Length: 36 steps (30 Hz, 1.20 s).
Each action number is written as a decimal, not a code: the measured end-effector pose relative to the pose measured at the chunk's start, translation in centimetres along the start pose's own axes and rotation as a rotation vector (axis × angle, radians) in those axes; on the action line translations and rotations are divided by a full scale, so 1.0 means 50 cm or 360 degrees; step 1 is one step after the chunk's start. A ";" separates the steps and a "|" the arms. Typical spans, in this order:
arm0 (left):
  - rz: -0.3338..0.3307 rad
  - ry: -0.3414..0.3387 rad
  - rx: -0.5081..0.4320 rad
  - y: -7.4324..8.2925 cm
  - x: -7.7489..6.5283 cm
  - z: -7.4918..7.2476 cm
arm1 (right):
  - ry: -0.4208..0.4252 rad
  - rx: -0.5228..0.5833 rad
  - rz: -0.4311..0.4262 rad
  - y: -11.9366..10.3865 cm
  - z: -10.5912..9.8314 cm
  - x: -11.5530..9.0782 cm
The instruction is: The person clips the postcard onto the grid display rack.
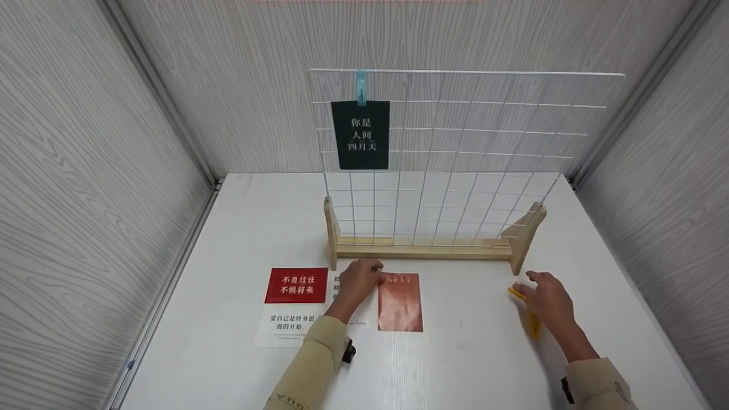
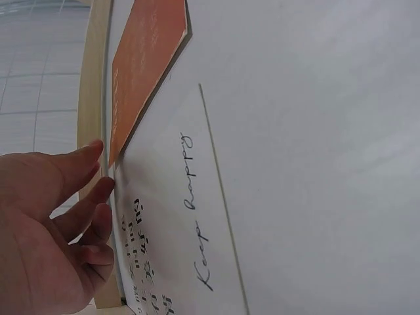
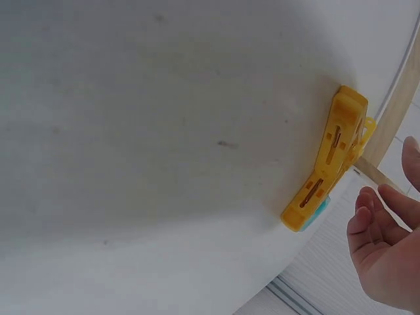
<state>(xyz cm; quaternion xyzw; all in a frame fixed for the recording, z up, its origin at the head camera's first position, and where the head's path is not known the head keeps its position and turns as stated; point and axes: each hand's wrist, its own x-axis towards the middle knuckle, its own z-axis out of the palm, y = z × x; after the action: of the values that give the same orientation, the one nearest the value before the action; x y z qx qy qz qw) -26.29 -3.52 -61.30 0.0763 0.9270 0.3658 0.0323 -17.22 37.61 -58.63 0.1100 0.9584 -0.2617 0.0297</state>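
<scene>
Pale wood-grain walls (image 1: 256, 114) enclose a white bench (image 1: 467, 353), with a wire rack (image 1: 421, 252) across the middle of the frame and 1 dark card (image 1: 364, 139) hanging from a teal clip (image 1: 361, 86) at its upper left.

Below the rack, the brown card (image 1: 400, 307) lies at lower centre, its long axis running up and down the frame. It stretches down and right from the left hand (image 1: 357, 282), whose fingers meet its upper left corner. In the left wrist view the thumb and forefinger nearly close about that corner; I cannot tell whether they pinch it. The left hand is by far the nearer to this card.

At lower right, the right hand (image 1: 552, 302) hovers by the yellow clip (image 3: 342, 108). In the right wrist view its fingers are loosely bent, the thumb apart, holding nothing; the clip lies left of them, its long axis slanting from upper right to lower left.

At lower left lie the red card (image 1: 296, 285) and, below it, a white card (image 1: 287, 336).
</scene>
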 end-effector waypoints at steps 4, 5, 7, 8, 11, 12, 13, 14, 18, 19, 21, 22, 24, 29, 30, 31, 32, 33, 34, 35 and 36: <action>-0.0013 -0.0030 0.0010 -0.001 0.001 0.003 | -0.0028 -0.0114 -0.0023 0.002 0.011 0.005; -0.0014 -0.0039 0.0012 0.000 0.001 0.004 | -0.0031 -0.0139 -0.0031 0.002 0.013 0.005; -0.0013 -0.0055 0.0020 0.002 0.001 0.004 | -0.0031 -0.0179 -0.0038 0.003 0.018 0.004; -0.0008 -0.0061 0.0028 0.003 0.000 0.005 | -0.0034 -0.0191 -0.0039 0.003 0.020 0.004; 0.0011 -0.0070 0.0053 0.005 -0.001 0.004 | -0.0028 -0.0210 -0.0051 0.003 0.025 0.002; 0.0016 -0.0072 0.0057 0.006 -0.001 0.004 | -0.0023 -0.0216 -0.0059 0.003 0.026 0.002; 0.0018 -0.0077 0.0063 0.006 -0.001 0.004 | -0.0015 -0.0216 -0.0066 0.002 0.028 0.002; 0.0019 -0.0084 0.0064 0.007 -0.001 0.003 | -0.0005 -0.0218 -0.0075 0.002 0.030 0.002; 0.0025 -0.0114 0.0063 0.006 0.000 0.003 | 0.0036 -0.0244 -0.0113 0.002 0.038 0.005; 0.0027 -0.0124 0.0056 0.005 0.000 0.002 | 0.0043 -0.0256 -0.0124 0.002 0.040 0.005; 0.0031 -0.0147 0.0032 0.005 0.000 0.001 | 0.0051 -0.0277 -0.0136 0.002 0.044 0.006; 0.0029 -0.0157 0.0015 0.006 -0.001 0.000 | 0.0055 -0.0283 -0.0141 0.001 0.045 0.007; 0.0016 -0.0184 -0.0025 0.007 -0.002 -0.003 | 0.0067 -0.0302 -0.0160 -0.002 0.047 0.006; -0.0048 -0.0254 -0.0174 0.019 -0.004 -0.012 | 0.0106 -0.0328 -0.0195 -0.007 0.051 0.005; -0.0050 -0.0266 -0.0210 0.023 -0.004 -0.014 | 0.0114 -0.0329 -0.0200 -0.008 0.052 0.005; -0.0051 -0.0279 -0.0243 0.026 -0.004 -0.016 | 0.0118 -0.0326 -0.0201 -0.009 0.052 0.005; -0.0051 -0.0292 -0.0281 0.028 -0.004 -0.018 | 0.0120 -0.0322 -0.0203 -0.011 0.053 0.005; -0.0050 -0.0300 -0.0314 0.030 -0.005 -0.019 | 0.0120 -0.0318 -0.0203 -0.013 0.054 0.005; -0.0045 -0.0307 -0.0340 0.031 -0.005 -0.020 | 0.0122 -0.0312 -0.0205 -0.014 0.055 0.005; -0.0034 -0.0309 -0.0355 0.031 -0.005 -0.021 | 0.0128 -0.0306 -0.0208 -0.016 0.056 0.004; -0.0024 -0.0312 -0.0366 0.032 -0.005 -0.022 | 0.0134 -0.0297 -0.0213 -0.018 0.056 0.002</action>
<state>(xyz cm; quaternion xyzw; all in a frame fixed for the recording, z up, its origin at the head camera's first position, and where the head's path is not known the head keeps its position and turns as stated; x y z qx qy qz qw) -26.00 -3.15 -59.40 0.1006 0.8720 0.4600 0.1339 -17.54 35.44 -60.61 0.0535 0.9842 -0.1680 -0.0179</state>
